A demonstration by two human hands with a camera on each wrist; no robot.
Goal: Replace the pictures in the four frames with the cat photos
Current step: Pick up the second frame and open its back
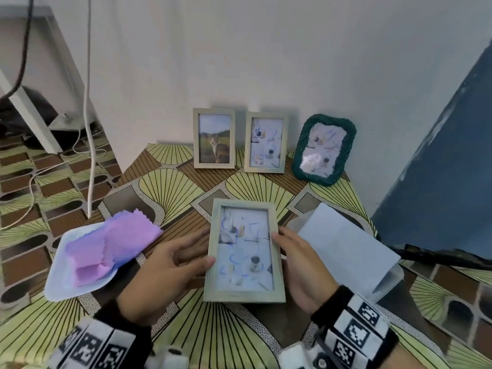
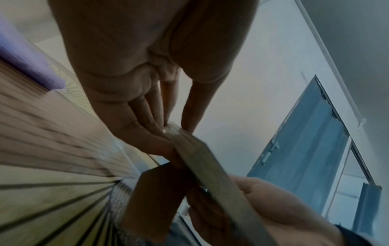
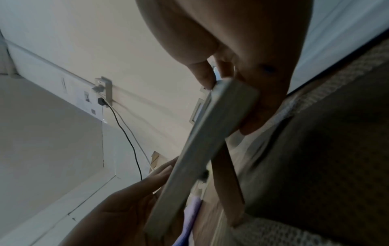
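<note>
While one pale wooden frame at the wall (image 1: 214, 138) already shows a cat, its neighbour (image 1: 265, 141) and the green woven frame (image 1: 323, 149) show the stock print, so I judge the task about a quarter done. Both hands grasp a third wooden frame (image 1: 243, 251) face up just above the table (image 1: 175, 187), left hand (image 1: 170, 265) and right hand (image 1: 298, 262) pinching its long edges. White sheets (image 1: 343, 246) to the right may be the cat photos, but I cannot tell.
</note>
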